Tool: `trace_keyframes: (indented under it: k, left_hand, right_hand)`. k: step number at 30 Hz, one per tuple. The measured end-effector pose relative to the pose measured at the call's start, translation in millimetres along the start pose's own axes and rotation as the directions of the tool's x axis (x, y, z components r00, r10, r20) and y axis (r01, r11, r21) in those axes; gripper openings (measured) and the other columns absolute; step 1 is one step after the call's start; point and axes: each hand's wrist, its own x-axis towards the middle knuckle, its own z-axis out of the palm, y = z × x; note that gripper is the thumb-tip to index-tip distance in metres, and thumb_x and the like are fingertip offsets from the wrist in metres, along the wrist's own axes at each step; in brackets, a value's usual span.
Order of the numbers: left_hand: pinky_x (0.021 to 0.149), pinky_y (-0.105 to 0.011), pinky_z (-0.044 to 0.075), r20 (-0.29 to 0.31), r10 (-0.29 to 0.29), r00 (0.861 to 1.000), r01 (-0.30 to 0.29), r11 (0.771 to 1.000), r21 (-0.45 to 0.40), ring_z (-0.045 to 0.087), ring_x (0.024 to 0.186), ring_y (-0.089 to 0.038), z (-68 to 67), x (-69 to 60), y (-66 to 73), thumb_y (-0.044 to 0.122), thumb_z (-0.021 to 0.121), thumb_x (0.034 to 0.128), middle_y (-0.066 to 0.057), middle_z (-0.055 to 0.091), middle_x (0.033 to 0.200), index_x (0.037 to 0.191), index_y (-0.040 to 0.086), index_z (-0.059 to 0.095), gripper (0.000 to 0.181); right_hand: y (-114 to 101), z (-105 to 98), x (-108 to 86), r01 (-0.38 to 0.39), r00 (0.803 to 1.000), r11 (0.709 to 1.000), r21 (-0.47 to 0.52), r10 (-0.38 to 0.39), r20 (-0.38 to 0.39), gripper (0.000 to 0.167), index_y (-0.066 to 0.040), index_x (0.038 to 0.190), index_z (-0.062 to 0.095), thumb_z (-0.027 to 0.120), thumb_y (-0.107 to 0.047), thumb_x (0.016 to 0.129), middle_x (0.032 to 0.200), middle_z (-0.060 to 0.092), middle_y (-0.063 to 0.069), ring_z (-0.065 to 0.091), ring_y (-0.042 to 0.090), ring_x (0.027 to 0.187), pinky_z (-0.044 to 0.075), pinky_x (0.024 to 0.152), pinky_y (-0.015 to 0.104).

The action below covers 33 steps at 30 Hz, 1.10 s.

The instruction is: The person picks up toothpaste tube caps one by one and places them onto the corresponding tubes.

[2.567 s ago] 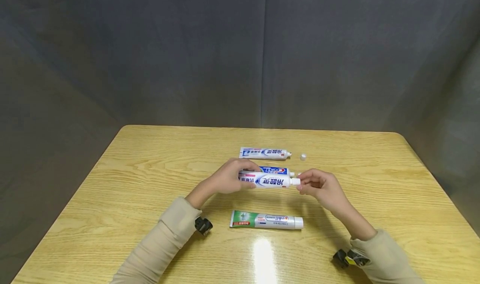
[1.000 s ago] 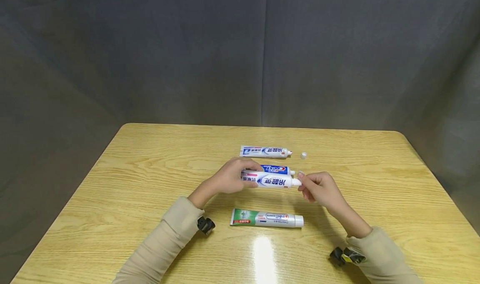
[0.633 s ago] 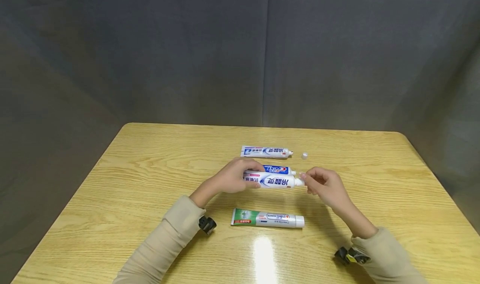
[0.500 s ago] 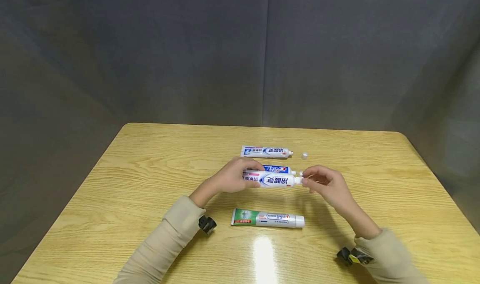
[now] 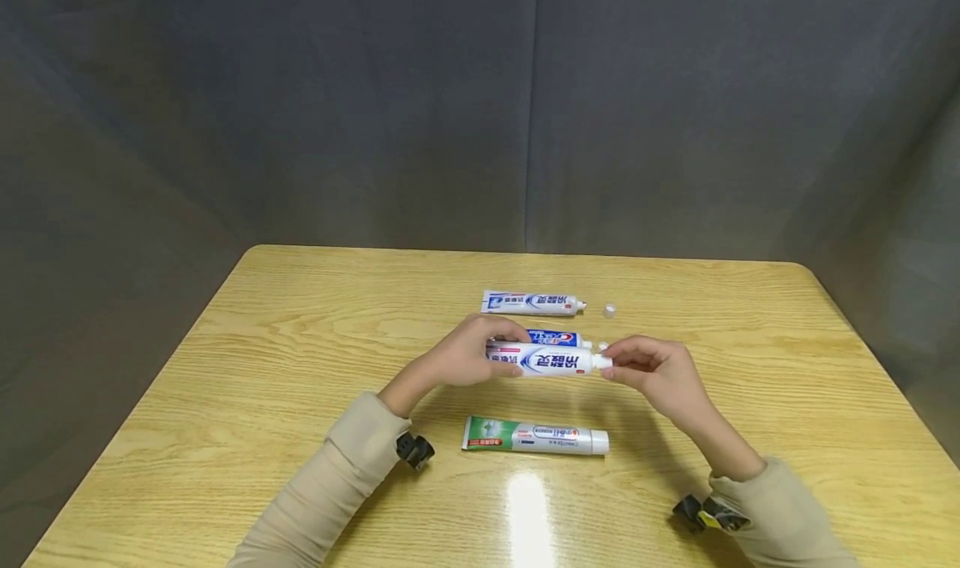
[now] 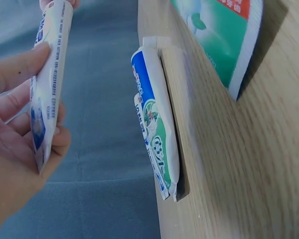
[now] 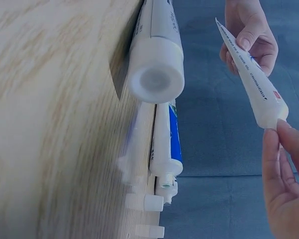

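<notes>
Left fingers (image 5: 502, 369) pinch a Lengsuanling toothpaste tube (image 5: 553, 360), right fingers (image 5: 630, 377) its three-o'clock cap (image 5: 603, 362); hard squeezing could push paste past it.

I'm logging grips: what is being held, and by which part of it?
A white toothpaste tube: the left hand grips its tail half, the right hand pinches the cap at its nozzle.

Lit apparently from overhead, with white glare (image 5: 530, 518) at six o'clock on the surface (image 5: 262, 343) and soft shadow (image 5: 663, 455) at four; dim toward the grey cloth (image 5: 375, 118) at twelve. Cooler and hazier in both wrist views, with blurred wood grain (image 7: 40, 129) at nine in the right one.
</notes>
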Motion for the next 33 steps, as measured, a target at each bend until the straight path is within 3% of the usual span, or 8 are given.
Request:
trace_keyframes:
  k: [4,8,16,26,33]
  left_hand:
    - [0.068,-0.022,0.044,-0.007,-0.003,1.000,0.003,1.000,-0.003,0.054,0.079,-0.008,0.3,-0.5,-0.6,0.010,0.074,0.0747,0.000,0.065,0.098,0.101,0.008,0.065,0.028]
    - [0.069,-0.023,0.044,-0.010,-0.009,1.000,0.009,1.000,0.003,0.054,0.082,-0.008,0.8,-1.0,-1.2,0.010,0.075,0.0745,0.000,0.064,0.100,0.101,0.008,0.065,0.028]
    - [0.072,-0.023,0.044,-0.010,-0.014,1.000,0.014,1.000,0.007,0.055,0.085,-0.010,1.1,-1.7,-1.5,0.010,0.074,0.0755,-0.002,0.064,0.103,0.103,0.006,0.065,0.029]
    - [0.067,-0.023,0.044,-0.009,-0.034,0.999,0.034,0.999,-0.005,0.055,0.079,-0.009,0.9,-1.9,1.0,0.010,0.074,0.0755,0.000,0.064,0.099,0.101,0.008,0.065,0.027]
    - [0.068,-0.022,0.044,-0.017,0.004,1.000,-0.004,1.000,0.010,0.055,0.081,-0.009,1.5,-1.4,0.0,0.010,0.074,0.0746,-0.001,0.065,0.098,0.099,0.008,0.065,0.026]
  right_hand:
    - [-3.1,1.8,-0.7,-0.023,1.000,0.999,-0.025,0.023,-0.010,0.018,0.007,0.092,0.067,0.071,0.002,0.075,0.087,0.066,0.016,0.063,0.009,0.070,0.052,0.063,0.027]
    - [-4.8,3.5,-1.4,-0.041,0.999,0.999,-0.003,0.041,-0.011,0.020,0.009,0.093,0.066,0.070,0.000,0.076,0.085,0.066,0.018,0.063,0.011,0.065,0.052,0.062,0.029]
    - [-0.5,5.6,-0.5,0.025,1.000,0.998,0.060,-0.026,0.008,0.018,0.016,0.097,0.061,0.063,0.006,0.081,0.076,0.065,0.021,0.063,0.015,0.061,0.053,0.057,0.030]
    - [-2.7,8.6,0.9,0.033,0.999,0.997,0.077,-0.035,0.028,0.021,0.013,0.102,0.059,0.056,-0.003,0.089,0.065,0.060,0.021,0.058,0.015,0.051,0.049,0.047,0.030]
    - [-3.7,10.3,1.7,-0.017,0.999,0.998,0.067,0.014,0.042,0.024,0.011,0.105,0.060,0.052,-0.009,0.093,0.061,0.058,0.013,0.053,0.012,0.047,0.045,0.042,0.026]
